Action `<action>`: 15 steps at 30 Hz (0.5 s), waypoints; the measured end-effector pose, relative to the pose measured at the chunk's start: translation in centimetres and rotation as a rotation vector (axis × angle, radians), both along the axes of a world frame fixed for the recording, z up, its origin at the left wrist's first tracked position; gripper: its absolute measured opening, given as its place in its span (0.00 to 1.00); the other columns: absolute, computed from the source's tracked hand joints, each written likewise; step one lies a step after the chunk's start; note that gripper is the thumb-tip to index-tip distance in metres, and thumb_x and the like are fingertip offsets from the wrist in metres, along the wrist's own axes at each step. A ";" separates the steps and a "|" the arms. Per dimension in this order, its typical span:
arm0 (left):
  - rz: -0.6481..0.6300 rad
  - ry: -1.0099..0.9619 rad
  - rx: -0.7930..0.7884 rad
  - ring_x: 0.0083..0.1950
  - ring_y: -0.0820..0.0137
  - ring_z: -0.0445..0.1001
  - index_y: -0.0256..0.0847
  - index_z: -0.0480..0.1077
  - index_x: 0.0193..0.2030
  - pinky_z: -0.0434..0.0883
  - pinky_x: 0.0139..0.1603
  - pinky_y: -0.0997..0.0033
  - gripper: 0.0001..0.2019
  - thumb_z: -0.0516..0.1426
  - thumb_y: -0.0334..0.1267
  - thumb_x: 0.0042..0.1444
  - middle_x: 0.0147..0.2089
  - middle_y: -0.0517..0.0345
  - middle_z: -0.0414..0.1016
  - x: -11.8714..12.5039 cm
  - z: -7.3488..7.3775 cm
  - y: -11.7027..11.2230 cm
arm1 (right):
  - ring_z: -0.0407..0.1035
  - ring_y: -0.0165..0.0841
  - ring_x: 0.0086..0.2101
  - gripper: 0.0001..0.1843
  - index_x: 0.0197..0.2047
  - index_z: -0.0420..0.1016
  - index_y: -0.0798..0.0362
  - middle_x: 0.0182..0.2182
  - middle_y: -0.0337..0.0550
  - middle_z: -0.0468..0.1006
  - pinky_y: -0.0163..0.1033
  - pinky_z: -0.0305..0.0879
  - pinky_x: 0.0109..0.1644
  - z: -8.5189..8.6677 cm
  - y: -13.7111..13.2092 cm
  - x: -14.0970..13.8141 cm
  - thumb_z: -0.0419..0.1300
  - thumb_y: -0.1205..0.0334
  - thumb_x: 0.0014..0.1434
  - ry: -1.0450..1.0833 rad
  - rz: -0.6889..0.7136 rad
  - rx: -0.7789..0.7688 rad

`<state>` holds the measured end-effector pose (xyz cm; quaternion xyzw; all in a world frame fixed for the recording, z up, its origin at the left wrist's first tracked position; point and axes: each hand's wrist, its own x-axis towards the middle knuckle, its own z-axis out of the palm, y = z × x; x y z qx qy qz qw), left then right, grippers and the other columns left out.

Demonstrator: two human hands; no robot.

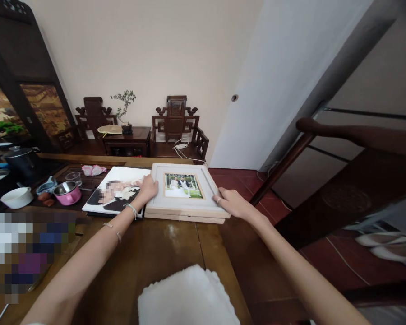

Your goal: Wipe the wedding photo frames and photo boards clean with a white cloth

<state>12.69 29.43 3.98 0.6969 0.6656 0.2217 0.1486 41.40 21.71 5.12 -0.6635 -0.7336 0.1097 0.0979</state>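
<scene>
A white picture frame (214,185) with a wide pale mat and a wedding photo lies face up on another light-edged frame (189,218) near the table's right edge. My left hand (148,188) grips its left side, fingers over the edge. At its right side, my right hand (232,201) is closed on the border, with a ring on one finger. Left of the stack lies a large photo album or print (117,205) with a white and black cover, partly behind my left wrist. A fluffy white cloth (187,298) rests on the near part of the table.
On the wooden table (169,253) at left stand a pink metal-lined cup (68,194), a white bowl (16,198), a clear plastic cup (74,178) and a dark kettle (20,158). A wooden chair (358,135) stands close at right. Carved chairs and a bonsai (125,108) stand by the wall.
</scene>
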 end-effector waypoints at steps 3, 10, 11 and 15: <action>0.006 0.049 0.006 0.70 0.49 0.48 0.27 0.61 0.55 0.43 0.66 0.44 0.18 0.46 0.35 0.62 0.62 0.29 0.63 -0.1 -0.6 -0.2 | 0.70 0.40 0.36 0.13 0.38 0.69 0.58 0.35 0.55 0.76 0.38 0.58 0.37 0.0 -0.1 0.0 0.48 0.60 0.64 -0.006 0.008 -0.003; -0.005 0.118 0.027 0.71 0.49 0.46 0.23 0.59 0.58 0.44 0.67 0.50 0.22 0.45 0.37 0.63 0.65 0.27 0.57 -0.3 -1.1 -0.3 | 0.73 0.42 0.38 0.17 0.43 0.71 0.61 0.38 0.57 0.77 0.39 0.63 0.40 -0.1 0.1 0.0 0.48 0.58 0.64 0.051 -0.014 0.007; -0.005 0.122 0.030 0.71 0.49 0.47 0.23 0.58 0.59 0.45 0.67 0.51 0.22 0.45 0.38 0.63 0.66 0.27 0.56 -0.5 -0.9 -0.4 | 0.72 0.44 0.42 0.19 0.47 0.70 0.62 0.41 0.59 0.77 0.41 0.64 0.43 0.0 -0.3 -0.1 0.47 0.57 0.64 0.060 -0.022 0.027; 0.024 0.142 0.054 0.70 0.52 0.51 0.26 0.57 0.61 0.52 0.65 0.58 0.25 0.43 0.43 0.64 0.66 0.31 0.57 -3.2 0.6 -0.8 | 0.61 0.45 0.57 0.28 0.64 0.54 0.62 0.57 0.62 0.66 0.48 0.58 0.58 0.9 -5.3 -1.4 0.43 0.53 0.67 0.108 -0.045 0.218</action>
